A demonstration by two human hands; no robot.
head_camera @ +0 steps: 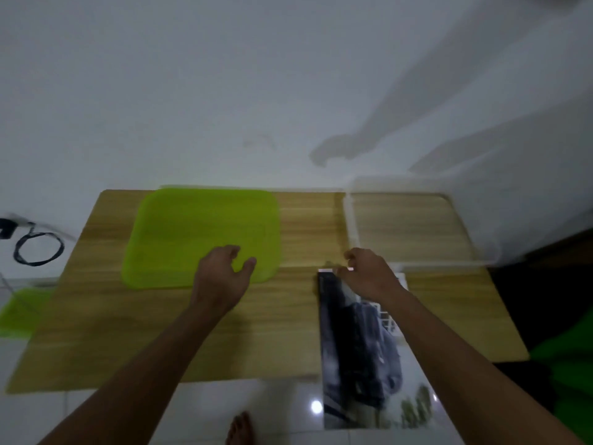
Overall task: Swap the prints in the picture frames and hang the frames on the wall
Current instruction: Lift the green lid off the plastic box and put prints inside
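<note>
A glossy print (356,342) with a dark, blurred picture lies at the right of the low wooden table (288,332), and its near end sticks out past the table's front edge. My right hand (369,274) pinches the print's far edge with curled fingers. My left hand (221,274) hovers with relaxed, spread fingers over the near right corner of a lime green lid (192,232) and holds nothing. The view is blurred. No picture frame shows.
A clear plastic bin (414,229) lies at the table's back right against the white wall. A black cable (35,245) coils on the floor at left beside another green item (19,309). My bare foot (239,428) is on the white tiles in front.
</note>
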